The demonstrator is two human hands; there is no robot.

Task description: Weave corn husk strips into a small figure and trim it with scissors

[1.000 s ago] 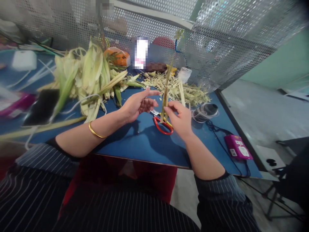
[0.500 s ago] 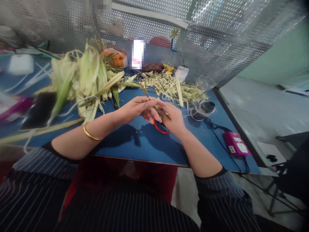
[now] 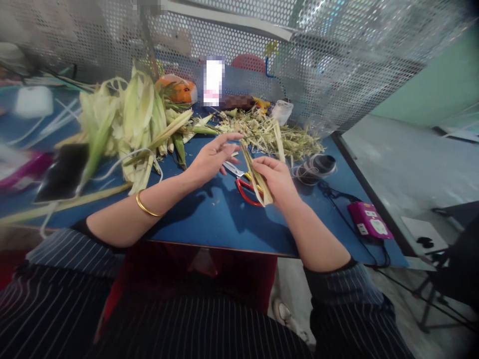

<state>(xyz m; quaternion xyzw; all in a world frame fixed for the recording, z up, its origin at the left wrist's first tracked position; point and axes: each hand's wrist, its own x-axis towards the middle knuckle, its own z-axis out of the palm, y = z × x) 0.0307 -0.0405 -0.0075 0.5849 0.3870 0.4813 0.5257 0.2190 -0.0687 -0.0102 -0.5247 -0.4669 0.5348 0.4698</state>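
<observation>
My right hand (image 3: 275,180) pinches a small bundle of dry corn husk (image 3: 258,180), which slants upward to the left. My left hand (image 3: 215,157) is open, its fingers spread close to the bundle's upper end and apart from my right hand. Beneath the bundle lie scissors with red handles (image 3: 245,195), their blades pointing up to the left; the husk covers part of them. A large heap of pale green corn husks (image 3: 136,112) stands to the left of my left hand. Beyond my hands spreads a pile of husk scraps (image 3: 258,128).
At right are a dark spool wound with pale thread (image 3: 318,168) and a magenta power strip (image 3: 370,219) with a black cord. A dark phone (image 3: 62,172) with a white cable lies at left. A lit screen (image 3: 214,82) stands before the perforated metal panel (image 3: 247,30).
My left hand has let go of the husk bundle and drawn back left with fingers spread. My right hand has moved slightly right, still holding the bundle; the scissors show more.
</observation>
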